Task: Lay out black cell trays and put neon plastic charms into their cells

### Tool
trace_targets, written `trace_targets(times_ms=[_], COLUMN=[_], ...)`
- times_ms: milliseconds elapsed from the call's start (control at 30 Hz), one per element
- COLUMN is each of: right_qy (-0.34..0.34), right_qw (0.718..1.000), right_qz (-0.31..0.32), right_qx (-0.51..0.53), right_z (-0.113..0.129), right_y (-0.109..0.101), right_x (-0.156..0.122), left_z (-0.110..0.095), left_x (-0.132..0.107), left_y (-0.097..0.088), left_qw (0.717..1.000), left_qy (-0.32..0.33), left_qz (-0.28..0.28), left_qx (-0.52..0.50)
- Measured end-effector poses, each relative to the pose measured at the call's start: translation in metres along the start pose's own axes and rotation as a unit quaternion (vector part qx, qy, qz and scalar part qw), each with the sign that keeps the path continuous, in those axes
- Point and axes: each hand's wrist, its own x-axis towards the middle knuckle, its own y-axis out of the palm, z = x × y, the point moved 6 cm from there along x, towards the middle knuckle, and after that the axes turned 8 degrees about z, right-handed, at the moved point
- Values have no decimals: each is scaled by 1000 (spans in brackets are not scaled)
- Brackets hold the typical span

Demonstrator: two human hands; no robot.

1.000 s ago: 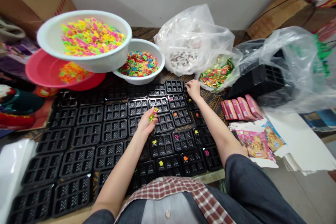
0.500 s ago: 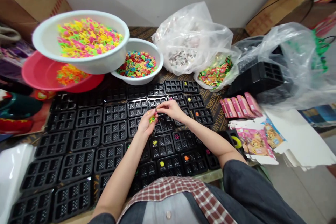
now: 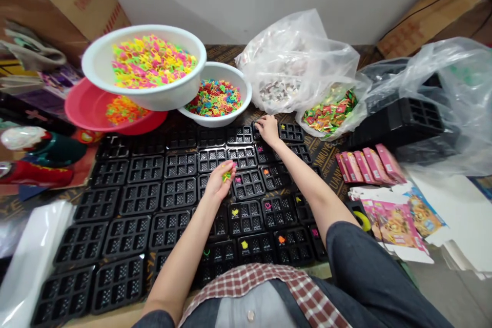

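Note:
Rows of black compartment trays cover the table. My left hand hovers over the middle trays, fingers curled round several small neon plastic pieces. My right hand reaches to a tray in the back row, fingers bent and pressed down on it; whether a piece is in them is hidden. Several trays on the right hold one small coloured piece each, such as a yellow one and a pink one.
A large white bowl of neon pieces rests on a red basin. A smaller white bowl holds mixed pieces. Clear bags of small items lie behind. Pink packets and flat cartons sit right; a stack of black trays lies in a bag.
My right hand left my left hand and went out to the back row of trays. My left hand stayed put with its pieces. The camera view shifted slightly.

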Motion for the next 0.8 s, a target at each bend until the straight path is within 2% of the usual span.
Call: trace_targets(times_ms=[67, 100, 133, 200, 233, 300, 367, 500, 567, 633, 700, 800], right_qy=[-41, -74, -114, -172, -183, -179, -171, -142, -114, -96, -102, -163], right_qw=[998, 993, 979, 931, 912, 909, 934, 983, 991, 987, 983, 981], right_qz=[26, 62, 118, 224, 250, 239, 184, 73, 70, 94, 101, 94], right_qx=[34, 69, 123, 230, 268, 289, 256, 89, -11, -89, -116, -38], right_z=[23, 38, 55, 84, 94, 102, 100, 83, 74, 70, 75, 99], right_y=[9, 16, 24, 37, 40, 41, 40, 45, 53, 61, 63, 57], right_x=[-23, -39, -56, -91, -104, -114, -103, -41, -11, 6, 4, -30], left_z=[-5, -5, -6, -5, -5, -7, -11, -19, -22, -23, -25, -25], left_x=[2, 3, 4, 6, 7, 9, 9, 6, 3, 0, -2, -2], left_y=[-3, -5, -5, -5, -5, -5, -7, -8, -9, -13, -18, -27], left_qw=[1000, 1000, 1000, 1000, 1000, 1000, 999, 997, 996, 996, 996, 997], left_qy=[5, 5, 4, 4, 7, 20, 37, 37, 25, 17, 17, 20], left_qz=[-1, -2, -1, 3, 6, 7, 5, 25, 35, 32, 23, 1], left_qx=[-4, -7, -10, -14, -14, -13, -17, -61, -80, -84, -82, -78])
